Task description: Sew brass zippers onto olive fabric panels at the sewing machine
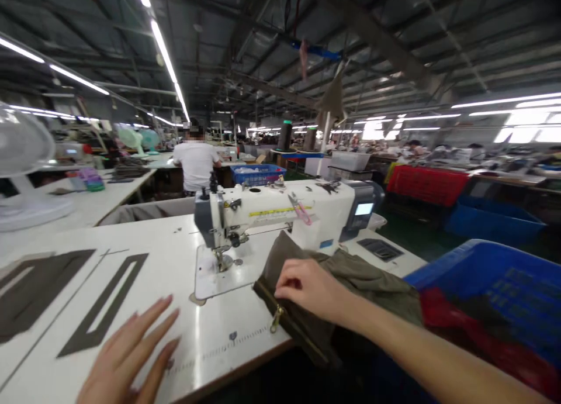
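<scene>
My right hand (309,290) has its fingers pinched on an olive-brown fabric piece (280,258) at the table's front edge. Along that piece's border runs a zipper (289,322) with a brass pull (276,320) hanging from it. More of the olive cloth (363,275) lies bunched to the right, partly behind my forearm. My left hand (131,351) is over the front left of the table, fingers spread and holding nothing. Near it lies a flat dark frame-shaped cutout (107,301) with a long slot. A white sewing machine (280,205) stands just beyond both hands.
More dark cut pieces (44,287) lie at the far left of the white tabletop (166,252). A blue crate (477,263) with red material stands at right. Pink-handled scissors (302,211) rest against the machine. A white fan (26,158) is at left; a person (197,161) sits ahead.
</scene>
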The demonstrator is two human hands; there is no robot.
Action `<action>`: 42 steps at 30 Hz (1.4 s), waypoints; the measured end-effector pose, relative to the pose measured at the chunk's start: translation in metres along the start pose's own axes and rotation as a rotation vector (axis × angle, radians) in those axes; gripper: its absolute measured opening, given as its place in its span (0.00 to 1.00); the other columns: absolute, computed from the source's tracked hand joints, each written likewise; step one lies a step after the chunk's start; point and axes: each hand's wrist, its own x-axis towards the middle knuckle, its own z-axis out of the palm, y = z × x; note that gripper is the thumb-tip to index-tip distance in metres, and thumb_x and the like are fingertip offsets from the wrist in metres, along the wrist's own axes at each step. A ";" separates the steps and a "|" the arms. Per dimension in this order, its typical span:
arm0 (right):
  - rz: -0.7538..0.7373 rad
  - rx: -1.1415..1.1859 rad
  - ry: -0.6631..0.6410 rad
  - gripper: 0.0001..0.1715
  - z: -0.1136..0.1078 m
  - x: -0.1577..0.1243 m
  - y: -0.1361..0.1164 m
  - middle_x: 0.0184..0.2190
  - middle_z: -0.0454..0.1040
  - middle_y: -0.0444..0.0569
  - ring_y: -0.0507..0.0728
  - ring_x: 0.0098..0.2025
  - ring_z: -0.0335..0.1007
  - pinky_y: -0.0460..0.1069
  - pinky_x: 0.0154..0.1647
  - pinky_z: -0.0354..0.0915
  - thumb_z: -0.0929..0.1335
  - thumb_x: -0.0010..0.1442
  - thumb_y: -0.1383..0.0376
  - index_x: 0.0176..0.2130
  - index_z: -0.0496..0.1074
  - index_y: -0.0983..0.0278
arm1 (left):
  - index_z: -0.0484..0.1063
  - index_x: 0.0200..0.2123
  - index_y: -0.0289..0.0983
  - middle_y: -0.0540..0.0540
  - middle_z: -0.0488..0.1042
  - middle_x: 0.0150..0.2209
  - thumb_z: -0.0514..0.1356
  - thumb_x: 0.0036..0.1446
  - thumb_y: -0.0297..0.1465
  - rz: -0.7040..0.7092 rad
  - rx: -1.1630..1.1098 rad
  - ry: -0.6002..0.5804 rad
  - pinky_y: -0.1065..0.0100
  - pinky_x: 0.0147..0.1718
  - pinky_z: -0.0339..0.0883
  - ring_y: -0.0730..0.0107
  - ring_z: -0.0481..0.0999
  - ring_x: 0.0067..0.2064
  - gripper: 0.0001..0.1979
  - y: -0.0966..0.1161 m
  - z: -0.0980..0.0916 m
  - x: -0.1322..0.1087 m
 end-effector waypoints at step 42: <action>-0.392 0.041 -0.166 0.04 0.123 0.103 -0.013 0.30 0.73 0.44 0.51 0.35 0.68 0.45 0.38 0.61 0.68 0.53 0.71 0.29 0.72 0.63 | 0.58 0.51 0.38 0.41 0.70 0.45 0.58 0.46 0.24 -0.522 -0.242 -0.760 0.59 0.42 0.66 0.57 0.71 0.45 0.27 0.049 -0.005 0.003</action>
